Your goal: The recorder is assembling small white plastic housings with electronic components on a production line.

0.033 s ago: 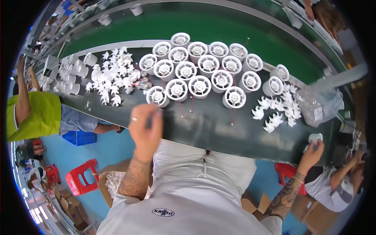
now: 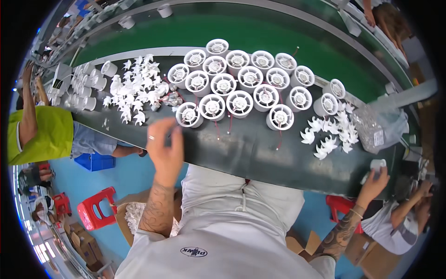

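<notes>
Cups (image 2: 251, 77), white and with spoked tops facing up, stood in a cluster at the middle of the dark table (image 2: 218, 156). The right hand (image 2: 375, 185) gripped a small white piece (image 2: 378, 164) near the table's right end, its fingers closed at the near side. The left hand (image 2: 165, 149) hung beside the front left cup (image 2: 189, 115); its fingers were bent and blurred, and whether they held anything could not be told.

Snagging: red wires (image 2: 279, 139) trailed from several cups toward the near edge. A low pass of the left hand could have hooked one and dragged its cup over. Neighbouring cups stood close together, so one fall could have toppled others.

Dropping: the right hand was at the near edge. A loose hold could have let the white piece fall to the floor (image 2: 139, 172).

Scattering: the left blades (image 2: 119, 88) and right blades (image 2: 347, 132) lay loose. A careless forearm sweep could have spread or bent them.
</notes>
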Tool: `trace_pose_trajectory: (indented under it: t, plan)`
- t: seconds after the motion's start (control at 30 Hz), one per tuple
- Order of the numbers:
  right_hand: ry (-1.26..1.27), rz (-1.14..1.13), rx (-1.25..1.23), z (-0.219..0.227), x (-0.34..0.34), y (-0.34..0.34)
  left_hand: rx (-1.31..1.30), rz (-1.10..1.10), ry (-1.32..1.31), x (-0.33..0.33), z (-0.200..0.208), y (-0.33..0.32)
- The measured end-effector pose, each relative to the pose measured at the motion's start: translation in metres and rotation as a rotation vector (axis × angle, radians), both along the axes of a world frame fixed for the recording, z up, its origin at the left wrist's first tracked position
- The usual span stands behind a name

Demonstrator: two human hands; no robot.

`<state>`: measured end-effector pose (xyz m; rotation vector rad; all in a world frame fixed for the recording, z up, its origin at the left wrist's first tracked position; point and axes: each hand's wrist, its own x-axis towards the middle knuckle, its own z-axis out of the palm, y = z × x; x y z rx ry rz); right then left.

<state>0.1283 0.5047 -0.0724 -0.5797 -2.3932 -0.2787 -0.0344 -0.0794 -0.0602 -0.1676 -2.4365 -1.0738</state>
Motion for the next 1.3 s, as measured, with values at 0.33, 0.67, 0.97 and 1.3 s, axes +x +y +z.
trace_pose_trajectory:
  t: [0.33,0.67,0.97,1.3]
  plan:
    - [-0.317,0.581,-0.361,0.052,-0.164,-0.185,-0.392,0.088,0.073,-0.039,-0.032,-0.065]
    - [-0.07,0.584,-0.349,0.03,-0.189,-0.188,-0.412,0.243,0.101,-0.022,-0.004,-0.081]
    - [0.435,0.543,-1.12,0.04,-0.104,-0.193,-0.377,0.213,-0.014,-0.021,-0.025,-0.103]
    - [0.609,0.662,-2.251,0.052,-0.09,-0.254,-0.376,0.145,-0.088,-0.004,-0.018,-0.125]
